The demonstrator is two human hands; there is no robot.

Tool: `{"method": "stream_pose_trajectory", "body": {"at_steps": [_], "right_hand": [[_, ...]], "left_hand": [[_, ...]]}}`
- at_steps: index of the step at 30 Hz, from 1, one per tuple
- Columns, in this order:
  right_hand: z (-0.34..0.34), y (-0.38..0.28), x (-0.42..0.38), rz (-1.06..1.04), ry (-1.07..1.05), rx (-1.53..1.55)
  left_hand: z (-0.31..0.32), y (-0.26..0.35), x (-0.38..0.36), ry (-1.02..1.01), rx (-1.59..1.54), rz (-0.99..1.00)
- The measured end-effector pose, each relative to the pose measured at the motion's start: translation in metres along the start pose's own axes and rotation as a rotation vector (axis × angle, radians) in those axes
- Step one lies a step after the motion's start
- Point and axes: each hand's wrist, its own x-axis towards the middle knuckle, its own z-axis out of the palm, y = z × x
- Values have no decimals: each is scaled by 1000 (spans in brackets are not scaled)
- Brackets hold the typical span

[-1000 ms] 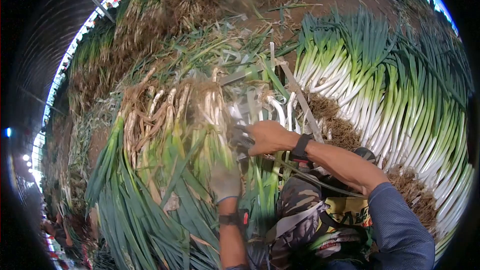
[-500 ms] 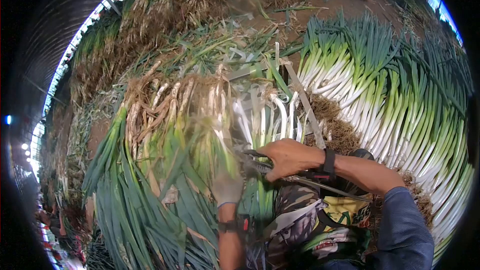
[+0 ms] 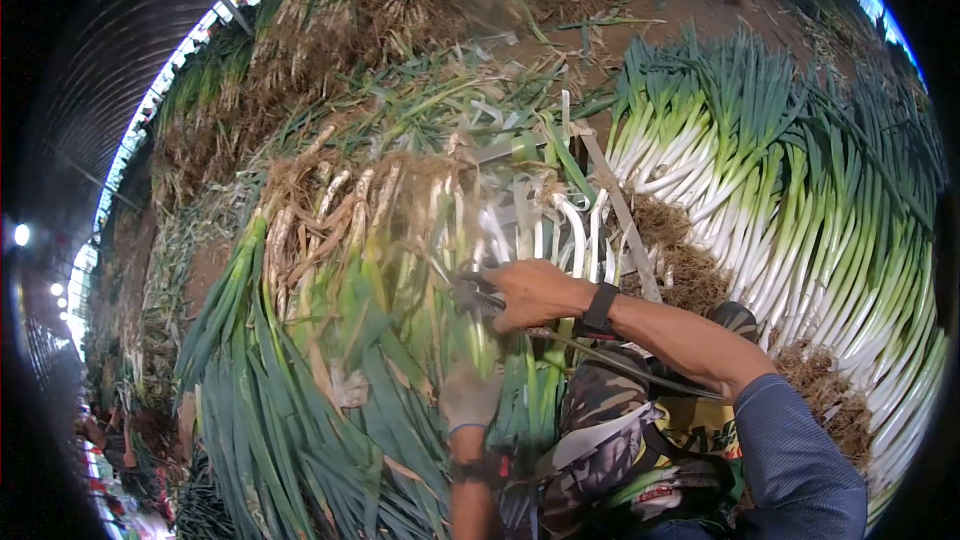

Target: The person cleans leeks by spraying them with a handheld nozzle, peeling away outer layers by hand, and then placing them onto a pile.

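Note:
My right hand point(image 3: 535, 292) is closed around a dark air blow gun point(image 3: 478, 290) trailing a thin hose point(image 3: 650, 376). Its nozzle end points left, over the stalks. My left hand point(image 3: 470, 398), in a pale glove and smeared by motion, is closed on a leek point(image 3: 476, 340) below the blow gun. Left of it lie unpeeled leeks point(image 3: 350, 210) with brown roots and dry outer skin, green leaves toward me. Cleaned white leeks point(image 3: 570, 230) lie just beyond my right hand. The patch around the nozzle is blurred.
A big pile of cleaned leeks point(image 3: 790, 210) spreads along the right. Clumps of cut roots point(image 3: 690, 275) lie beside it. A flat metal bar point(image 3: 622, 215) stands near the white stalks. More rooted leeks point(image 3: 400, 0) and leaf scraps point(image 3: 400, 100) lie farther back on bare soil.
My right hand and the blow gun have moved left and a little up. My left hand has shifted slightly right and down. The view has also shifted a little.

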Motion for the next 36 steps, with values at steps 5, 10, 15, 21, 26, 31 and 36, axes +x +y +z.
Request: {"method": "stream_pose_trajectory", "body": {"at_steps": [5,10,15,21,26,31,36], "right_hand": [[-5,-9,1,7,-58,21],[-9,-8,-26,-5,-77,-8],[-29,-8,-73,29,-140,20],[-42,-18,-115,5,-193,138],[-29,4,-109,78,-108,-51],[-30,15,-119,142,22,-143],[-35,26,-147,229,85,-153]], "left_hand": [[8,-13,3,14,-6,67],[0,-9,8,-21,-38,11],[-6,-9,18,52,-52,41],[-24,7,21,153,-229,23],[-24,8,18,36,-121,-39],[-2,10,10,301,142,92],[3,49,4,384,49,397]]}}
